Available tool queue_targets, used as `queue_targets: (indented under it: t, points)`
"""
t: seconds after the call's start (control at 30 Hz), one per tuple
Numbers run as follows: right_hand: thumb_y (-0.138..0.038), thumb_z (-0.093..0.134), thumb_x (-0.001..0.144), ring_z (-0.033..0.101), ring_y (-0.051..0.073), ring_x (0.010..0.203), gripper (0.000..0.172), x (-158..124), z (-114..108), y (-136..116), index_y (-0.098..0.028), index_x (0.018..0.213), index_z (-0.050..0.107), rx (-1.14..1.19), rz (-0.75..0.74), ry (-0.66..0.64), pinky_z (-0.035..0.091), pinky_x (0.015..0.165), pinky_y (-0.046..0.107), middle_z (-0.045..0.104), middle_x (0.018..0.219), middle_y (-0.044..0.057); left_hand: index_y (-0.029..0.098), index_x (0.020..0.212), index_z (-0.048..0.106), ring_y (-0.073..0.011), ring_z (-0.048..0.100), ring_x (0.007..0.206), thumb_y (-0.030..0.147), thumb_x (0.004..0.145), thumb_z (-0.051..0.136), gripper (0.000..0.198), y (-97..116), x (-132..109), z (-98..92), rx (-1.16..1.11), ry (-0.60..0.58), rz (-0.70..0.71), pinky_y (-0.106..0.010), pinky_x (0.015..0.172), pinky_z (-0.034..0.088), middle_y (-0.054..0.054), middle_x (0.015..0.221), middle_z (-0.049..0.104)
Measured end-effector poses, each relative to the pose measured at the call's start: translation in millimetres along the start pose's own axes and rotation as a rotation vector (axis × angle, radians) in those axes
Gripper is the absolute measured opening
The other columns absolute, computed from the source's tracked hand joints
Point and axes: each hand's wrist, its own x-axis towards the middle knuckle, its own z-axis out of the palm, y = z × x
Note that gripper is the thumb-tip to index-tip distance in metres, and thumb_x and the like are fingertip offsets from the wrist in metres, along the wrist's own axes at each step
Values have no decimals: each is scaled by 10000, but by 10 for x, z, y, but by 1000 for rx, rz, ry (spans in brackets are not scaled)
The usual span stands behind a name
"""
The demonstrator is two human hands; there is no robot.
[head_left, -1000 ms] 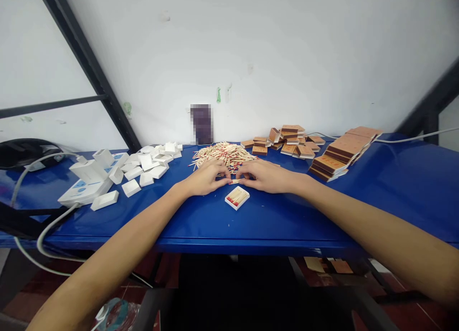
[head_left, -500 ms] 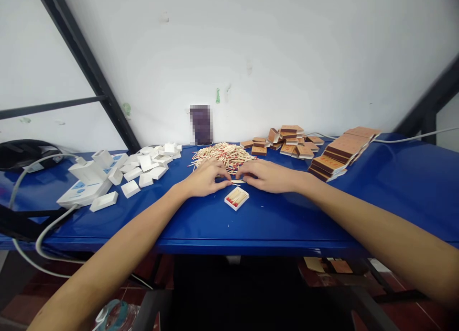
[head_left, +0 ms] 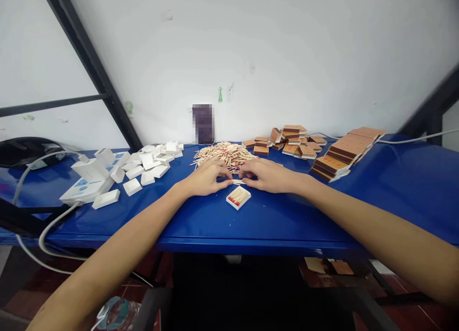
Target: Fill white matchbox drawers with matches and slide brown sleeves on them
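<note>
Between my two hands lies a small bunch of matchsticks (head_left: 237, 182), held at its ends by my fingertips. My left hand (head_left: 210, 177) pinches the left end between thumb and fingers. On the other end, the curled fingers and thumb of my right hand (head_left: 263, 175) are closed. Just in front of them, a white matchbox tray (head_left: 238, 198) rests on the blue table (head_left: 201, 221), with several red-headed matches inside. Behind my hands spreads a large heap of loose matches (head_left: 225, 151), partly covered by my fingers.
White empty trays (head_left: 152, 161) lie piled at the left, beside a white box and plug adapter (head_left: 89, 171) with cables. Brown matchbox sleeves (head_left: 296, 139) are heaped behind right, and stacked matchboxes (head_left: 349, 151) stand farther right. A dark phone-like object (head_left: 203, 124) leans on the wall.
Both hands stay nearly in place, fingers still closed around the matches between them. The whole view has shifted slightly; the tray and piles look unmoved on the table.
</note>
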Motion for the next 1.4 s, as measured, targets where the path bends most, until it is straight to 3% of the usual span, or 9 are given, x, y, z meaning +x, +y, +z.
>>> queue_targets:
  t: [0.33,0.67,0.93,1.4]
  points:
    - [-180,571,778,546,165,735,167,-25,-32,20,-188,921,656,10,17,-24,352,645,277,651,860,39,204,933,727,-214,536,906,370,930,563,234,-9,0,6,-5,8,5,-362,844,376,-49,889,631]
    - [-285,541,881,547,168,744,151,-1,17,-30,-187,921,648,32,29,4,336,640,272,649,868,47,204,931,721,-208,550,886,361,923,571,218,-28,4,15,-27,12,17,-355,831,378,-42,871,633]
    - [-431,519,940,556,177,782,304,18,94,31,-179,966,686,104,-16,36,361,655,275,653,897,62,191,907,688,-199,552,888,369,931,568,217,-69,9,74,-40,49,39,-337,831,388,-34,875,641]
    - [-245,574,886,541,156,726,119,65,165,24,-170,871,664,154,-16,108,372,652,272,649,831,44,186,876,571,-212,534,842,355,945,491,199,8,25,63,27,-8,28,-341,783,389,-39,835,603]
